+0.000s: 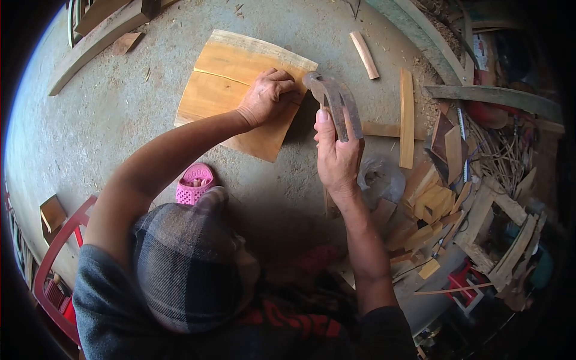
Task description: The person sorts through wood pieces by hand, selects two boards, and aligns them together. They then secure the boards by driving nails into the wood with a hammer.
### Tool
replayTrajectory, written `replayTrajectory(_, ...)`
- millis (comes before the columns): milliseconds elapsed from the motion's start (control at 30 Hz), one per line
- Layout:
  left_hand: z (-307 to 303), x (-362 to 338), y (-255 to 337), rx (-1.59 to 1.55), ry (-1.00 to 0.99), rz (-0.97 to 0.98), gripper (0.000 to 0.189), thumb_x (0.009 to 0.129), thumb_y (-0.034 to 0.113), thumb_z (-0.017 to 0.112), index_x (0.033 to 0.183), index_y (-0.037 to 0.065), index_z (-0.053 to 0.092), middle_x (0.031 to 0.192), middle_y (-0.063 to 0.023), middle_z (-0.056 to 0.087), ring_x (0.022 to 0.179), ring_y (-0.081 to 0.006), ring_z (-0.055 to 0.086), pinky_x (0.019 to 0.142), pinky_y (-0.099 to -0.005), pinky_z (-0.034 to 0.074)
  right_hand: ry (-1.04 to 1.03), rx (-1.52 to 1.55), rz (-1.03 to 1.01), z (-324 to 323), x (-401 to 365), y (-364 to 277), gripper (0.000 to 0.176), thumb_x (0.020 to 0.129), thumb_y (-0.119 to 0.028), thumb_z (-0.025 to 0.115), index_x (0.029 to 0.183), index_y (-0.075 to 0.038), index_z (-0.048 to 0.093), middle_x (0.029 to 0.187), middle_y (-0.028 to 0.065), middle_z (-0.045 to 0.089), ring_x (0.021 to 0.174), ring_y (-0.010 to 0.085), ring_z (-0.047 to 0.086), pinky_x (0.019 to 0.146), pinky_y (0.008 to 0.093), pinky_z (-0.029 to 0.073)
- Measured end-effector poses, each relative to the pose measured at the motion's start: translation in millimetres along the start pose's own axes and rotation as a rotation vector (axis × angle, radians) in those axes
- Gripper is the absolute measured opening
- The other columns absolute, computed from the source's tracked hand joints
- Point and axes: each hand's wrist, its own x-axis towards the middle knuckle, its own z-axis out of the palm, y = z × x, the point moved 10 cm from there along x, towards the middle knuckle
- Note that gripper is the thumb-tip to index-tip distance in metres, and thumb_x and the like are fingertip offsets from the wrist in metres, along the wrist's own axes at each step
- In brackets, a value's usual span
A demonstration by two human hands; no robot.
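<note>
A square wooden panel made of several boards lies on the concrete floor, with a crack or seam running across it. My left hand rests near its right edge, fingers curled together; whatever they pinch, if anything, is hidden. My right hand grips a claw hammer close under its head, thumb up along it. The hammer's striking face is beside the panel's right edge, near my left fingers, and its claws point back over my right hand. Below the panel, a pink clog shows on my foot.
Offcuts and sticks pile up at the right, beside a clear plastic bag. Loose wood strips lie right of the hammer. A long beam is at upper left, a red plastic chair at lower left.
</note>
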Motion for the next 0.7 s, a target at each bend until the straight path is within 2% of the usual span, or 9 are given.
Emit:
replayTrajectory(67, -0.7, 0.4, 0.4, -0.01, -0.005, -0.009, 0.01, 0.073, 0.013, 0.071, 0.083, 0.009, 0.069, 0.086, -0.0071, 0.063, 0.082, -0.0282, 0.057, 0.075, -0.0377, 0.048, 0.018, -0.025, -0.061, 4.3, 1.1, 13.4, 0.035, 0.095, -0.021, 0.054, 0.122, 0.0, 0.055, 0.105, 0.0215, 0.065, 0.095, 0.0342, 0.065, 0.08, 0.04, 0.049)
replayTrajectory(133, -1.2, 4.5, 0.6, -0.014, -0.008, -0.013, 0.01, 0.073, 0.013, 0.071, 0.083, 0.01, 0.069, 0.086, -0.007, 0.063, 0.083, -0.0279, 0.057, 0.075, -0.0374, 0.048, 0.022, -0.146, 0.012, 7.2, 5.5, 37.4, 0.035, 0.096, -0.035, 0.054, 0.113, -0.004, 0.06, 0.071, 0.0017, 0.058, 0.058, 0.0084, 0.054, 0.053, 0.0256, 0.046)
replayTrajectory(200, -2.3, 0.0, -1.0, -0.03, 0.016, -0.034, 0.011, 0.072, 0.013, 0.071, 0.082, 0.01, 0.07, 0.086, -0.007, 0.063, 0.083, -0.0274, 0.057, 0.075, -0.0372, 0.048, 0.008, -0.135, 0.081, 5.1, 5.7, 44.1, 0.036, 0.096, -0.036, 0.054, 0.112, -0.004, 0.06, 0.07, 0.0008, 0.058, 0.057, 0.0085, 0.054, 0.052, 0.0253, 0.046)
replayTrajectory(333, 2.3, -1.6, 0.0, -0.035, 0.014, 0.004, 0.01, 0.072, 0.012, 0.071, 0.082, 0.009, 0.07, 0.086, -0.0074, 0.063, 0.082, -0.0274, 0.058, 0.076, -0.0377, 0.048, 0.067, -0.055, -0.032, -10.3, 3.3, -5.0, 0.034, 0.096, -0.035, 0.054, 0.109, -0.003, 0.061, 0.073, 0.0024, 0.059, 0.059, 0.008, 0.054, 0.052, 0.024, 0.046)
replayTrajectory(400, 0.3, 0.6, 0.3, -0.039, -0.002, -0.003, 0.01, 0.073, 0.012, 0.07, 0.082, 0.009, 0.07, 0.085, -0.0076, 0.063, 0.082, -0.0276, 0.057, 0.076, -0.0381, 0.048, 0.044, 0.003, -0.03, -4.4, 2.1, -3.4, 0.032, 0.096, -0.02, 0.053, 0.12, 0.001, 0.055, 0.104, 0.0219, 0.065, 0.095, 0.0349, 0.065, 0.079, 0.041, 0.049)
replayTrajectory(433, -1.6, 0.6, 0.6, -0.035, 0.005, 0.004, 0.01, 0.073, 0.012, 0.07, 0.082, 0.009, 0.07, 0.085, -0.0076, 0.063, 0.082, -0.0276, 0.057, 0.076, -0.0381, 0.048, 0.043, -0.063, -0.129, 1.3, 6.2, -4.4, 0.032, 0.095, -0.02, 0.053, 0.119, 0.001, 0.056, 0.104, 0.0239, 0.064, 0.095, 0.0387, 0.063, 0.079, 0.0424, 0.049)
replayTrajectory(467, -1.5, -0.1, -0.5, -0.033, 0.003, -0.017, 0.009, 0.073, 0.012, 0.07, 0.081, 0.008, 0.07, 0.085, -0.0079, 0.063, 0.082, -0.0278, 0.058, 0.076, -0.0381, 0.048, -0.091, -0.26, 0.059, 12.0, 8.8, 22.5, 0.033, 0.096, -0.022, 0.052, 0.119, 0.001, 0.056, 0.103, 0.0254, 0.064, 0.095, 0.0417, 0.062, 0.08, 0.0438, 0.049)
replayTrajectory(533, -1.1, 2.8, -2.1, -0.026, 0.006, -0.027, 0.009, 0.073, 0.012, 0.07, 0.081, 0.008, 0.07, 0.084, -0.0082, 0.063, 0.082, -0.028, 0.058, 0.077, -0.0381, 0.048, -0.049, -0.129, 0.053, 9.6, 9.6, 44.9, 0.038, 0.096, -0.037, 0.054, 0.11, -0.002, 0.06, 0.073, 0.0031, 0.058, 0.059, 0.0084, 0.054, 0.052, 0.0269, 0.046)
replayTrajectory(700, 4.5, 1.2, -5.5, -0.079, -0.088, -0.107, 0.013, 0.077, 0.013, 0.07, 0.088, 0.007, 0.07, 0.092, -0.0114, 0.062, 0.088, -0.0296, 0.06, 0.079, -0.0375, 0.05, 0.004, 0.011, 0.272, -4.2, 0.7, 51.8, 0.036, 0.096, -0.036, 0.053, 0.108, -0.003, 0.06, 0.071, 0.0023, 0.056, 0.057, 0.0089, 0.053, 0.051, 0.026, 0.045)
